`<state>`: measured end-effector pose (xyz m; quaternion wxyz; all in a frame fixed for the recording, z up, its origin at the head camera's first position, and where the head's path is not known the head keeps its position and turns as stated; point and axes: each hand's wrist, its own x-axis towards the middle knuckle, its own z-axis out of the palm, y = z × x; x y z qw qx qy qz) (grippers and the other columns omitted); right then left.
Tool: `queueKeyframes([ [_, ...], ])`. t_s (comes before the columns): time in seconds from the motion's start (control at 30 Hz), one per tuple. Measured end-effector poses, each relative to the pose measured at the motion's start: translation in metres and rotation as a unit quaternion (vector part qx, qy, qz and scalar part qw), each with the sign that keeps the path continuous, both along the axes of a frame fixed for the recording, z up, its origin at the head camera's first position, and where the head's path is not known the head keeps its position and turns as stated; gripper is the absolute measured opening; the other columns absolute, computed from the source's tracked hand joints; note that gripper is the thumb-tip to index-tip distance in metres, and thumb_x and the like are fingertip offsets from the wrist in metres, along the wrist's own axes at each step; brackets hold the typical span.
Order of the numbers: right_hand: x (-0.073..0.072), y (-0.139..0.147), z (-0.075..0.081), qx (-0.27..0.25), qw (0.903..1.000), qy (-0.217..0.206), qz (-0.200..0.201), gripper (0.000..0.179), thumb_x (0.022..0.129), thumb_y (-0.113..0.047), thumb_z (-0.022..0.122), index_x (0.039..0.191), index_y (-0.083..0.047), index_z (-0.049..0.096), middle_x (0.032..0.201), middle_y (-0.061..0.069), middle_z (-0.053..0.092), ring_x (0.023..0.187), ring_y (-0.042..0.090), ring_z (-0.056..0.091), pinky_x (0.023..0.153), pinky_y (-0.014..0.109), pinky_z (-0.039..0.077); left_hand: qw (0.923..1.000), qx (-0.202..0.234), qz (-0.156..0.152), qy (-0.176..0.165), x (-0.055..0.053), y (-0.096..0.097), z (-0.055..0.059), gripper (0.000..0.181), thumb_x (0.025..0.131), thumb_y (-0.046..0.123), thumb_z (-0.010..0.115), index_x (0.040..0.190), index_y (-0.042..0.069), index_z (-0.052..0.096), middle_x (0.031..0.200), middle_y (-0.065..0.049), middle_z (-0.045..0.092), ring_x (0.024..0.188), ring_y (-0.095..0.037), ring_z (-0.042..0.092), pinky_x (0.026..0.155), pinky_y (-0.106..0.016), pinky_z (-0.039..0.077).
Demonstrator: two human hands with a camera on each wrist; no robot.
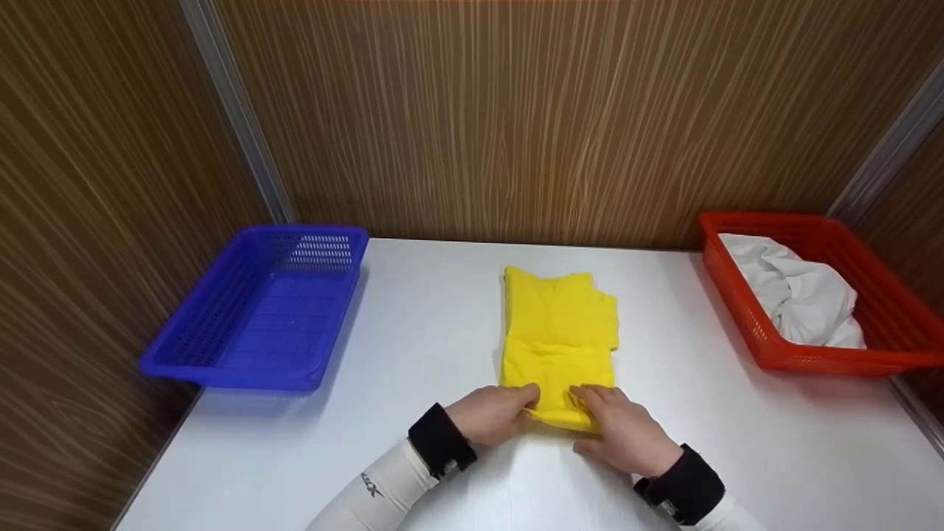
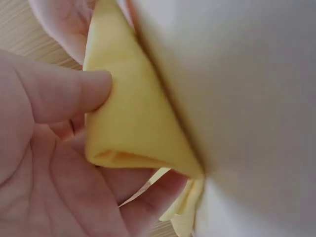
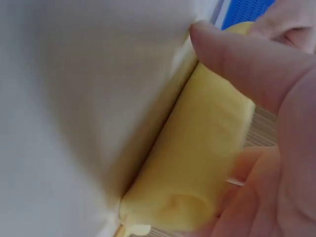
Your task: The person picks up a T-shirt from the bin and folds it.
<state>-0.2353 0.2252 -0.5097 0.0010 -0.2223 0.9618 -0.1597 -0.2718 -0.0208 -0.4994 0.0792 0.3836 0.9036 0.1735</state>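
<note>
A folded yellow garment [image 1: 560,317] lies on the white table, its near part turned over into a thick fold. At the near left corner my left hand [image 1: 495,414] pinches that fold, thumb on one side and fingers on the other in the left wrist view, where the layered end of the yellow garment [image 2: 123,118] shows. My right hand [image 1: 623,431] grips the near right end, its fingers over the top and its thumb low by the table. The right wrist view shows the rolled edge of the garment [image 3: 182,153] between thumb and fingers; some fingertips are hidden.
On the left stands a blue plastic basket [image 1: 151,363] with nothing visible inside. A red basket [image 1: 767,350] at the right holds crumpled white cloth [image 1: 804,291]. Wood-patterned panels [image 1: 472,118] close off the white table [image 1: 428,317] at the back and sides.
</note>
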Motion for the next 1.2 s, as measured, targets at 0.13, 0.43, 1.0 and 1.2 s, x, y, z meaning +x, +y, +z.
queueKeyframes([
  [0.13, 0.005, -0.005, 0.002, 0.023, 0.9957, 0.074, 0.050, 0.044, 0.086, -0.015, 0.083, 0.128, -0.012, 0.069, 0.123, 0.010, 0.073, 0.114, 0.033, 0.068, 0.092, 0.058, 0.055, 0.9976, 0.022, -0.023, -0.062, 0.000, -0.005, 0.009, 0.006, 0.106, 0.020, 0.055, 0.109, 0.017, 0.051, 0.076, 0.004, 0.051, 0.067, -0.011, 0.050, 0.064, -0.019, 0.040],
  [0.43, 0.022, -0.005, 0.033, -0.034, 0.9919, 0.022, 0.121, 0.015, 0.092, -0.012, 0.075, 0.106, -0.017, 0.071, 0.089, -0.008, 0.071, 0.074, 0.004, 0.056, 0.067, 0.026, 0.051, 0.9765, 0.145, 0.026, -0.157, -0.016, -0.013, 0.006, 0.034, 0.108, 0.043, 0.050, 0.112, 0.015, 0.069, 0.088, 0.010, 0.060, 0.076, -0.003, 0.050, 0.075, -0.019, 0.041],
  [1.0, -0.057, 0.001, 0.104, -0.066, 0.9933, -0.094, 0.016, 0.017, 0.097, -0.026, 0.071, 0.101, -0.010, 0.069, 0.087, 0.001, 0.065, 0.073, 0.014, 0.055, 0.067, 0.027, 0.048, 0.8838, 0.272, 0.110, -0.364, -0.038, -0.028, -0.016, 0.082, 0.103, 0.072, 0.015, 0.123, 0.009, 0.063, 0.102, -0.003, 0.069, 0.088, -0.011, 0.063, 0.087, -0.029, 0.051],
  [1.2, -0.117, -0.003, 0.100, -0.039, 0.9914, -0.122, -0.029, 0.021, 0.095, -0.028, 0.073, 0.096, -0.007, 0.071, 0.084, 0.004, 0.063, 0.073, 0.018, 0.053, 0.064, 0.028, 0.043, 0.8430, 0.318, 0.146, -0.408, -0.046, -0.023, -0.021, 0.075, 0.104, 0.070, 0.029, 0.137, 0.008, 0.057, 0.112, -0.008, 0.073, 0.091, -0.014, 0.068, 0.085, -0.029, 0.055],
])
